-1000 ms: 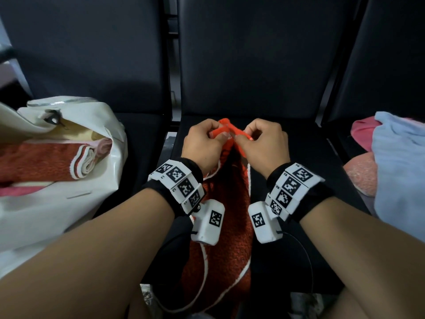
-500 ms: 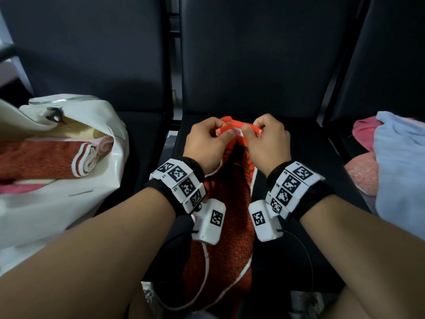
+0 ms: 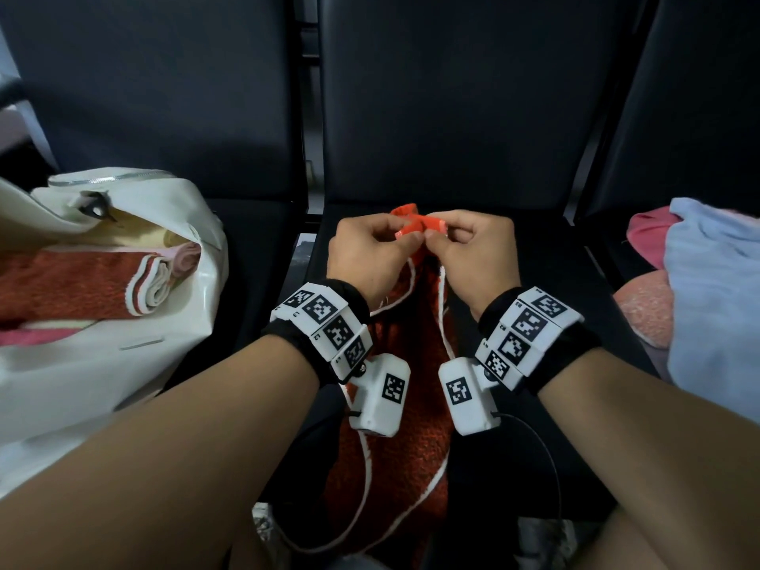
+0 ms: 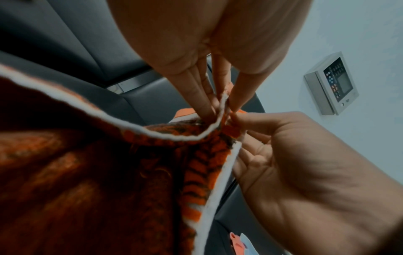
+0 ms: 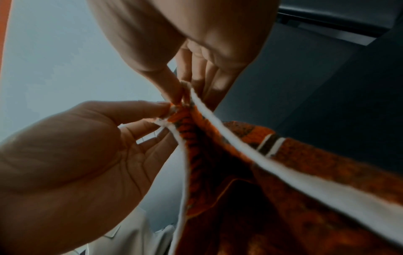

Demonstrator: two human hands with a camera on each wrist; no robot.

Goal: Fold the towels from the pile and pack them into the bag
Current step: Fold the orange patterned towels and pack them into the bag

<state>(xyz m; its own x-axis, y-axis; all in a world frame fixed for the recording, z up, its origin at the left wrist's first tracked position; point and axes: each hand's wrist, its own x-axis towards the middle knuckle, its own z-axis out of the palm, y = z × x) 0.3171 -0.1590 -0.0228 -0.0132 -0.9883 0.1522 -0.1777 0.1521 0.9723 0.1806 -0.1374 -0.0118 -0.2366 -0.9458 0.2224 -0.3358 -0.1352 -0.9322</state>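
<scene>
towel (image 3: 405,450) edge pinched between left hand (image 3: 367,257), right hand (image 3: 477,257)

Dim overall, soft and even, no hard shadows. Dark seats (image 3: 452,96) nearly featureless in the head view; faint sheen on the white bag (image 3: 197,290). Strong wide-angle bending at every edge. Wrist views murky, grainy, colour-shifted; nearest palm blurred, orange towel (image 4: 87,189) smeared into shadow, pale wall (image 4: 348,25) brightest.
</scene>
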